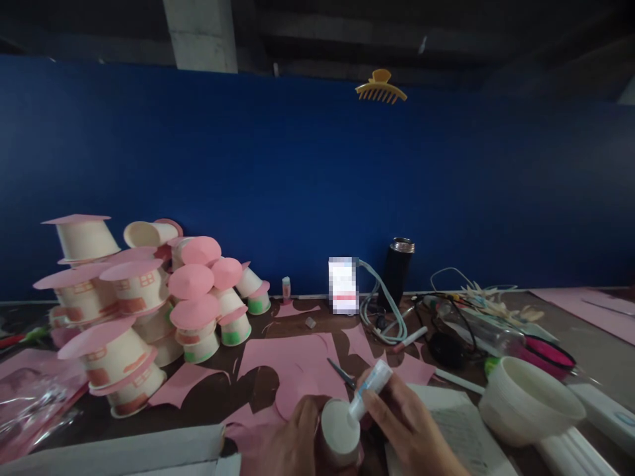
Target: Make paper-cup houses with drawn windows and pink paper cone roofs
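Near the bottom centre, my left hand (294, 441) is closed around the side of a white paper cup (340, 433), whose round flat end faces up towards me. My right hand (411, 423) grips a clear-and-white glue stick (373, 383), tilted so its lower tip meets the rim area of that flat end. Just behind the cup lies a round pink paper piece (296, 391) among pink paper sheets (258, 350). A pair of scissors (342, 372), partly hidden, rests behind the glue stick.
Stacked cup houses with pink paper roofs (193, 281) crowd the left. At the back stand a phone (343, 285) and a black bottle (397, 271). Nested paper bowls (528, 403), cables (381, 324) and a marker (411, 338) lie right. A white box edge (124, 453) is front left.
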Demonstrator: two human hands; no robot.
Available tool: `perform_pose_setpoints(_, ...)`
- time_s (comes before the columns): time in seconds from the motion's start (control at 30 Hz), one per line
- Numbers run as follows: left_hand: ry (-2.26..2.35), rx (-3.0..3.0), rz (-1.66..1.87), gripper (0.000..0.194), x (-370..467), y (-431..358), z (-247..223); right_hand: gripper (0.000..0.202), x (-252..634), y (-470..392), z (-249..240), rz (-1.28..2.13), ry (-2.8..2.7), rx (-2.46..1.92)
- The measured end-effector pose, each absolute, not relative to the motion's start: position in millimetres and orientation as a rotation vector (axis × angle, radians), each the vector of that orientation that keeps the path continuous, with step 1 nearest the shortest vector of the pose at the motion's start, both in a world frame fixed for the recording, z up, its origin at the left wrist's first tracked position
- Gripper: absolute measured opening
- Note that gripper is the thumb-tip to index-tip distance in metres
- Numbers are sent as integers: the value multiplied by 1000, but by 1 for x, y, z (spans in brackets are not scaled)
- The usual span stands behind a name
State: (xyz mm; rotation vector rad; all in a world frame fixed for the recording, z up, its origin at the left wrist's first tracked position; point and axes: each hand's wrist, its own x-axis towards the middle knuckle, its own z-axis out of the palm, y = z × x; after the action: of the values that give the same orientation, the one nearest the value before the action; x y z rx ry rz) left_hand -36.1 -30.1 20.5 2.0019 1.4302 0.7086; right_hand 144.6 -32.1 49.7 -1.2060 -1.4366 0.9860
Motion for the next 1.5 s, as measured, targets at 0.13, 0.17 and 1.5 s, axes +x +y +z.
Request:
perform_pose_setpoints(0.13, 1420, 2017, 721, 42, -35, -33, 30, 32, 148, -29, 48, 910, -1472, -1303)
perform_pose_setpoints(0.17, 1410, 2019, 720, 44, -35, -33, 32, 33, 149, -29, 47, 927, -1460, -1282)
perform_pose_setpoints(1.5, 1276, 2117, 809, 50, -40, -29, 34, 33, 152, -26, 44, 972, -1501, -1261)
